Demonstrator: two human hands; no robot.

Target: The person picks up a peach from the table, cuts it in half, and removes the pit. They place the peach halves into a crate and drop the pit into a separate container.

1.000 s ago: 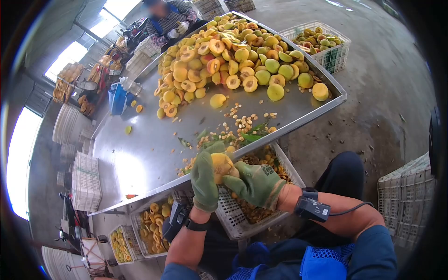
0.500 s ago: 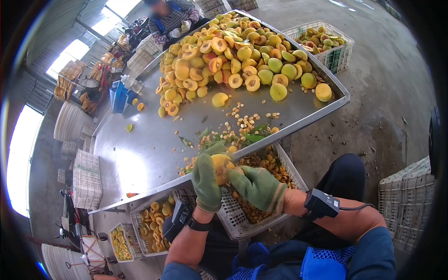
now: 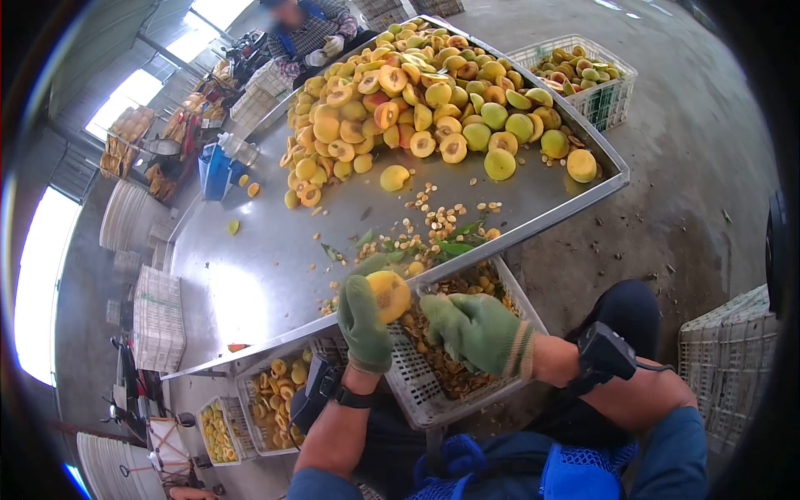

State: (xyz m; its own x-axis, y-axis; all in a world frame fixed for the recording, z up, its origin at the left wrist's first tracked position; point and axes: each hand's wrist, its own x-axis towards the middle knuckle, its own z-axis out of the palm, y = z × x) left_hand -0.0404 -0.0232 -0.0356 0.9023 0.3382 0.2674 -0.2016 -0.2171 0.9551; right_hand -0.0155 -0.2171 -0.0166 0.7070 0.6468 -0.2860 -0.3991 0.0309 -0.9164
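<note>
Wearing a green glove, my left hand [image 3: 365,327] is closed round a yellow halved fruit [image 3: 389,296], its cut face turned to the right. My right hand [image 3: 477,333], also gloved in green, is a little to the right of that fruit and apart from it, fingers curled together; whether something small is between them is hidden. Beneath both hands stands a white crate [image 3: 421,390] holding pits and scraps. Beyond them, pits [image 3: 442,221] and green leaves lie near the edge of the metal table [image 3: 275,242], and a big heap of halved fruit [image 3: 342,129] covers its far part.
A crate of fruit [image 3: 621,93] stands beyond the table's right edge. Crates of fruit halves [image 3: 275,400] sit below the table at left. Stacked crates [image 3: 729,358] are at right. A blue container [image 3: 215,172] and bottle stand on the table. Another person [image 3: 310,37] sits across it.
My right hand has come away from the fruit, moving slightly right. The fruit stays in my left hand, now with more of its cut face showing.
</note>
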